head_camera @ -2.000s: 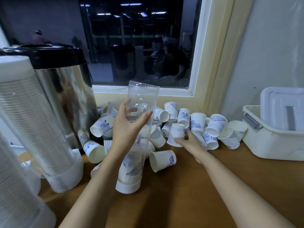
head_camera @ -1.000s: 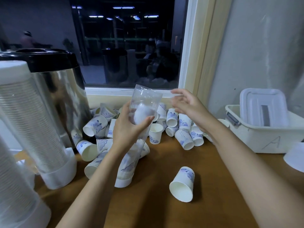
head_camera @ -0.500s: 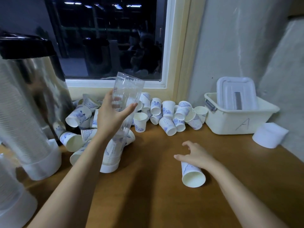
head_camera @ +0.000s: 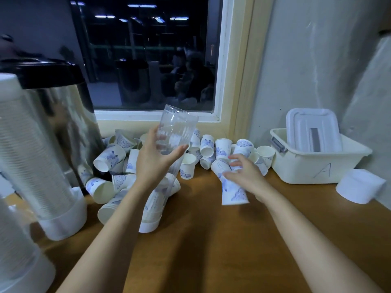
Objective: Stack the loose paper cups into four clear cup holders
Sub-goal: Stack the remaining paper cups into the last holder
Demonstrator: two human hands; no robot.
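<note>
Clear plastic cup holder (head_camera: 179,127), mid-frame, gripped by left hand (head_camera: 152,163); right hand (head_camera: 245,176) holds white blue-patterned paper cup (head_camera: 233,192).

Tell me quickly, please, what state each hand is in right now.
Left hand: grips the clear cup holder near its open top.
Right hand: fingers curled round a paper cup.

I'm looking at a holder (head_camera: 179,125) of clear glossy plastic, cups (head_camera: 222,145) of matt white paper, a table (head_camera: 211,240) showing smooth brown wood, an urn (head_camera: 69,115) gleaming in polished metal, a bin (head_camera: 306,168) of matt cream plastic and a wall (head_camera: 306,60) looking rough.
</note>
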